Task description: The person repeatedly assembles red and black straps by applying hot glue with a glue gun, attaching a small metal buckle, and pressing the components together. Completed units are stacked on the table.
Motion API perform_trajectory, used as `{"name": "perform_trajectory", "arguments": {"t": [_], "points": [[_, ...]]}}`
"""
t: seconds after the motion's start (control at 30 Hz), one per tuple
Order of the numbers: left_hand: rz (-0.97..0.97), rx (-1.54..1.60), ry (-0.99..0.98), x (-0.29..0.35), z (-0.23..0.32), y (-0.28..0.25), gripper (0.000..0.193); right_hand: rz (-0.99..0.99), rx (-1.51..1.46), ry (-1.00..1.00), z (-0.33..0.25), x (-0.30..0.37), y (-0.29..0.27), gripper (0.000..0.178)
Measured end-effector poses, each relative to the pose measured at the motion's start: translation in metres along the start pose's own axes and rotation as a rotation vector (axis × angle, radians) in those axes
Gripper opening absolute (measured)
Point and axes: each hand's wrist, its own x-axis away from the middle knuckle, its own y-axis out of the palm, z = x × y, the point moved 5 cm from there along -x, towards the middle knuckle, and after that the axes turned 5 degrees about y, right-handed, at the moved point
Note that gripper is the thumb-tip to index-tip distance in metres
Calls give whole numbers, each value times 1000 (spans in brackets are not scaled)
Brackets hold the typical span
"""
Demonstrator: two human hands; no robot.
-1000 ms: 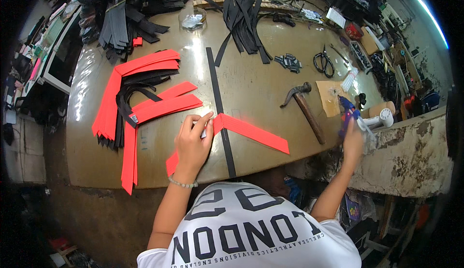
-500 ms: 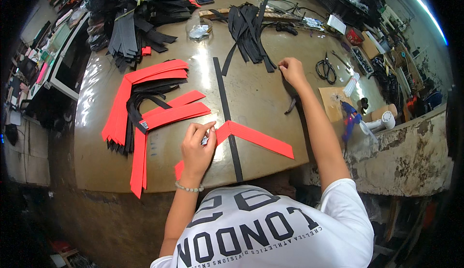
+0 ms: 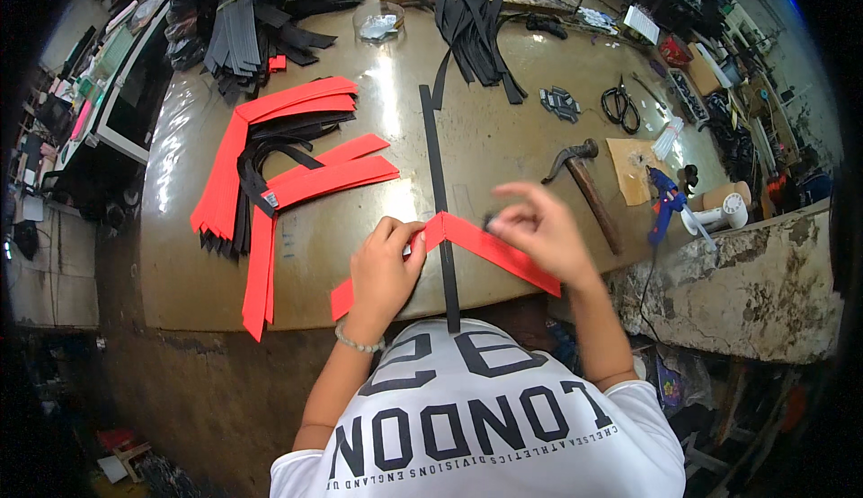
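A red strip bent into a V [image 3: 503, 253] lies over a long narrow black strip [image 3: 432, 152] in front of me. My left hand [image 3: 382, 269] has its thumb and fingers closed on the red strip's left arm, near the bend; a small whitish piece shows between them. Above the right arm of the V, my right hand [image 3: 538, 233] is smeared by motion, with a small dark piece [image 3: 491, 220] at its fingertips. Beyond it sits a little pile of dark grey pieces [image 3: 560, 103]. A hammer [image 3: 589, 188] lies to the right.
Bent red strips [image 3: 216, 170] and black ones are stacked at left. Black strip bundles [image 3: 472, 35] lie at the back, beside a clear round dish [image 3: 378, 24]. Scissors [image 3: 620, 108], a blue glue gun [image 3: 666, 203] and a white spool [image 3: 730, 212] stand at right.
My right hand has come back from the small dark pile toward the red V, carrying a small dark piece. The pile and hammer are now uncovered. My left hand stays at the red strip.
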Motion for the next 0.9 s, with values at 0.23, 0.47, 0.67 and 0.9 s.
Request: {"name": "perform_trajectory", "arguments": {"t": [0.23,0.47,0.67,0.9], "points": [[112,-3,70,8,7,-2,9,225,344,-325,26,-3,53,15],[-118,245,305,53,14,-24,12,262,295,-214,30,-8,54,14],[-172,32,508,62,24,-5,24,257,286,-225,28,-11,53,20],[-84,119,317,23,21,3,24,259,322,-191,30,-13,52,18]]}}
